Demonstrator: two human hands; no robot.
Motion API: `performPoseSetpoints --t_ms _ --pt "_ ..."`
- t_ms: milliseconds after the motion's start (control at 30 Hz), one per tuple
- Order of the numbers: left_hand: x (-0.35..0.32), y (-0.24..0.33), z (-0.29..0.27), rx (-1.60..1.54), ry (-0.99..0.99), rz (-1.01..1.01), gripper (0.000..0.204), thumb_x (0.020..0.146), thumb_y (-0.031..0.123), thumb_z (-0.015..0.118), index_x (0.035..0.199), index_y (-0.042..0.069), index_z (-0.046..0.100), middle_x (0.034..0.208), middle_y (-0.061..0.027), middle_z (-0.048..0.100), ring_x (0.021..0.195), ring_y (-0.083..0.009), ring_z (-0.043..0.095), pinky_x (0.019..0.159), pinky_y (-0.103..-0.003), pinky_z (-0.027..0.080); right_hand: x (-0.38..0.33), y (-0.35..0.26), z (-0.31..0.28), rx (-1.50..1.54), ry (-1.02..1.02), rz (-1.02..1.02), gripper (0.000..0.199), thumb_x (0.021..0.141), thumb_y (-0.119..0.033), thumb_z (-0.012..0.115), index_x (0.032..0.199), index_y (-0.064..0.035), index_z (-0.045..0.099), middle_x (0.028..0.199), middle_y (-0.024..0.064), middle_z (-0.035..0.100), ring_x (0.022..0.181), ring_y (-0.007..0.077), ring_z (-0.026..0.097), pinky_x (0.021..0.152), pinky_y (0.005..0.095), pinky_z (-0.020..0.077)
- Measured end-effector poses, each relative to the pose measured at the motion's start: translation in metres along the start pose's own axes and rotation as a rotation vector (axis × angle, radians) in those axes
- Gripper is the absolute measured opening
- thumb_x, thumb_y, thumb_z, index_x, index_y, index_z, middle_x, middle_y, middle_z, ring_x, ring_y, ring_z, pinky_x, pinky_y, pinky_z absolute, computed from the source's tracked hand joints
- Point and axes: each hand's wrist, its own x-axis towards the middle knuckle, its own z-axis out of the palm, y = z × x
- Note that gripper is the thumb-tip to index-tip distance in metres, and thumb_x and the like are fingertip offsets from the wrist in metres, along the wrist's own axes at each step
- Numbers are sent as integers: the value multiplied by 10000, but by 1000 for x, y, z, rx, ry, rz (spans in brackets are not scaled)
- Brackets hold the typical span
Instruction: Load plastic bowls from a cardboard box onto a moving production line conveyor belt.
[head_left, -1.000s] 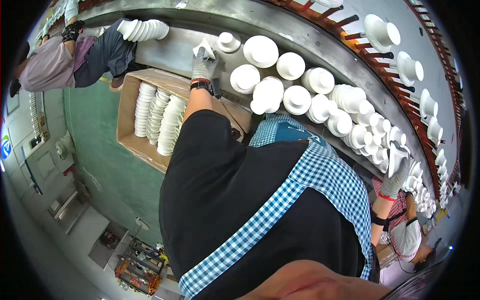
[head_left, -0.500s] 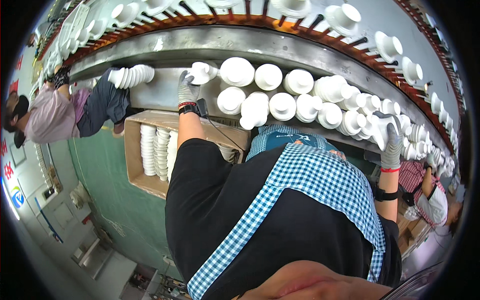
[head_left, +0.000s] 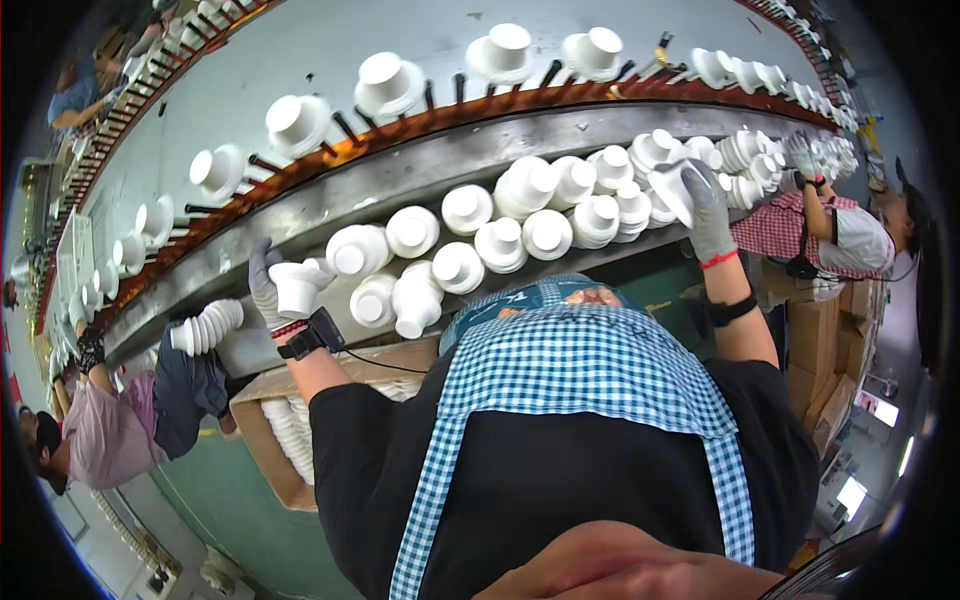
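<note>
Above the steel bench [head_left: 300,218], a white flanged cup [head_left: 296,290] is gripped by the left hand [head_left: 264,292], a second flanged cup [head_left: 669,196] by the right hand [head_left: 710,215].
At the bench's left part, the first cup is held tilted, fingers laid along its side; the thumb is hidden. Over its right part, the second is pinched by the thin brim, tipped on edge. Grey fabric gloves are worn on both hands. On the bench, smooth hat-shaped cups [head_left: 411,232] are set in uneven rows, some in nested stacks, packed tighter toward the right. Beyond it, an orange-red rail [head_left: 400,131] is lined with dark pegs; white cups are carried along it. At its near side, left, nested white stacks [head_left: 290,430] are held in a brown cardboard box [head_left: 256,430].
</note>
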Motion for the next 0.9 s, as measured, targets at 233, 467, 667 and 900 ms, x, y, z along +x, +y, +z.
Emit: performPoseSetpoints --t_ms 233,467,667,900 --pt "8 -72 304 631 -565 61 319 963 245 473 1166 22 577 1023 -86 667 933 -183 631 792 -322 483 145 -22 -35 -775 285 -770 372 890 -260 598 1149 6 606 1093 159 610 989 225 579 876 324 451" --pt "51 -214 437 1230 -617 316 481 915 320 529 1318 68 456 1052 -246 637 997 -385 617 860 -423 484 310 -26 -20 -797 203 -467 435 843 -451 567 1033 -79 690 931 191 682 880 346 644 817 389 479" --pt "87 -274 451 1181 -297 433 449 919 323 512 1329 156 432 1393 -274 394 987 -404 613 864 -451 493 346 -21 36 -885 -335 -367 534 860 -511 496 1073 -54 672 980 194 682 884 339 643 840 392 477" --pt "91 -262 422 994 -122 459 222 925 251 564 1095 125 632 995 -145 678 862 -288 656 777 -365 512 304 -58 85 -697 -749 -390 430 862 -388 581 1030 -3 669 832 143 682 760 213 644 727 334 503"
